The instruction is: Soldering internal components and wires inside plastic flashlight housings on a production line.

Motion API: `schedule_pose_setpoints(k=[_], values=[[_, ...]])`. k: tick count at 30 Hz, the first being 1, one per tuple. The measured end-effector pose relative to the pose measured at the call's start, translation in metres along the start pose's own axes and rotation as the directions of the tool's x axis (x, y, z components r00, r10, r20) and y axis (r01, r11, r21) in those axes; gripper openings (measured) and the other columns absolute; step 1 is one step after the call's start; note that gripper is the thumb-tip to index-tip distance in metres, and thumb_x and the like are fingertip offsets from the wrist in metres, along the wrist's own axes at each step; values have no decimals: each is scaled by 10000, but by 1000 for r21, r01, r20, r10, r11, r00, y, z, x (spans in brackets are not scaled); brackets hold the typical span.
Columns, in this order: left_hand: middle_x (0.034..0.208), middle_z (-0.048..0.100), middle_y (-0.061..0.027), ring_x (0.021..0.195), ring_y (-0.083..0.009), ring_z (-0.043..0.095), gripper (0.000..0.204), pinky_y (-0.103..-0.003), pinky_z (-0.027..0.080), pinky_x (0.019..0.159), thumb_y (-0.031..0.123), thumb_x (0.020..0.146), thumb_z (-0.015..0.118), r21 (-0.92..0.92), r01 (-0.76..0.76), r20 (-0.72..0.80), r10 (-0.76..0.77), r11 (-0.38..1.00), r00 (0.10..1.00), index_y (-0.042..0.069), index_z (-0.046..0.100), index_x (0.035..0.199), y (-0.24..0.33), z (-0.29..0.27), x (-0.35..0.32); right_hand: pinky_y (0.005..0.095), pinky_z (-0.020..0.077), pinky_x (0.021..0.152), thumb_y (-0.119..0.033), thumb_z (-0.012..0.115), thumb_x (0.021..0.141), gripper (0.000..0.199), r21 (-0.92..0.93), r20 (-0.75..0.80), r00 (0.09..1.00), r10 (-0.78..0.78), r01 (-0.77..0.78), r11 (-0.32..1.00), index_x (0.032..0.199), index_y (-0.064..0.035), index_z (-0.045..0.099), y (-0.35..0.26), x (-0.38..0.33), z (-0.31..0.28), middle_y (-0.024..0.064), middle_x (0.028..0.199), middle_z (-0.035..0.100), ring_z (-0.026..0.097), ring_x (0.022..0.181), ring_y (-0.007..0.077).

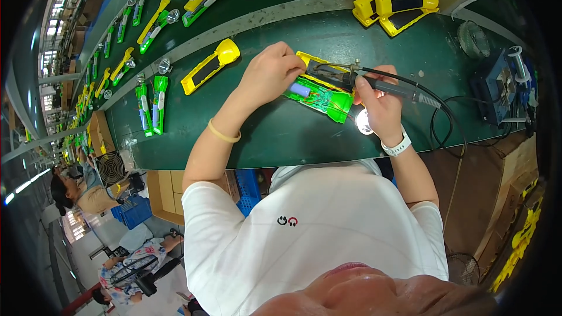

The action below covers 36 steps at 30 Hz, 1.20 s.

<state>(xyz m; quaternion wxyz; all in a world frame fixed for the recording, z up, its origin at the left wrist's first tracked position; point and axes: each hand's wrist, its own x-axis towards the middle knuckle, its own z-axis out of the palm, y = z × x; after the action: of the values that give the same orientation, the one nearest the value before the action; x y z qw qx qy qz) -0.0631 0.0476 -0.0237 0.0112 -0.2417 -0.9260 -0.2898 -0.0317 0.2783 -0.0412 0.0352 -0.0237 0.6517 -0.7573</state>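
"Seeing obstructions?"
"Iron (393, 88) overlapping the yellow case (316, 60); cable (453, 116) looping right; shells (407, 3) stacked beyond."
"Grips?"
"Right hand (381, 114) closed round the iron; left hand (270, 75) pinched at the case, hold unclear; green board (323, 99) between."

I record open table (180, 131) left of the left forearm (218, 134), bounded ahead by a yellow cover (211, 69). Right of the right hand (380, 108), looped black cable (432, 124) and a blue machine (490, 105) obstruct passage.
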Motion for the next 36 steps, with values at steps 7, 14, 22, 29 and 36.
schedule_pose_setpoints(k=[7,14,22,29,36], values=[[785,510,-100,724,-250,564,67,-331,476,657,74,710,645,-33,21,142,-16,999,990,61,660,774,-4,-1,8,188,411,481,-42,612,831,196,-136,27,998,-59,62,989,903,-4,433,4,-2,3,27,673,534,523,552,54],[783,510,-107,698,-264,571,58,-340,481,640,73,710,637,1,-32,178,31,999,983,63,655,763,-7,-2,13,198,420,479,-41,611,831,199,-108,-2,1000,-18,18,994,914,0,436,5,1,7,36,686,540,531,561,60],[780,511,-115,699,-278,571,52,-352,482,645,84,725,623,52,-52,210,40,997,977,70,659,761,0,-5,19,232,425,450,-56,503,885,182,239,-213,969,-127,178,955,1019,-28,382,-6,2,-39,91,704,510,569,556,163],[763,478,-87,708,-245,535,66,-337,451,616,76,723,652,45,-28,239,17,999,971,58,638,785,1,-7,18,446,490,873,-141,446,939,220,292,-5,892,-451,433,853,1130,-75,358,-30,84,-82,169,1084,540,599,985,292],[764,475,-82,702,-238,538,57,-335,460,620,89,731,653,68,-43,274,23,997,961,65,640,780,8,-7,25,311,445,869,-280,470,943,342,-567,-5,660,-752,618,545,1196,-59,403,-77,191,-106,114,1129,545,560,1032,217]])
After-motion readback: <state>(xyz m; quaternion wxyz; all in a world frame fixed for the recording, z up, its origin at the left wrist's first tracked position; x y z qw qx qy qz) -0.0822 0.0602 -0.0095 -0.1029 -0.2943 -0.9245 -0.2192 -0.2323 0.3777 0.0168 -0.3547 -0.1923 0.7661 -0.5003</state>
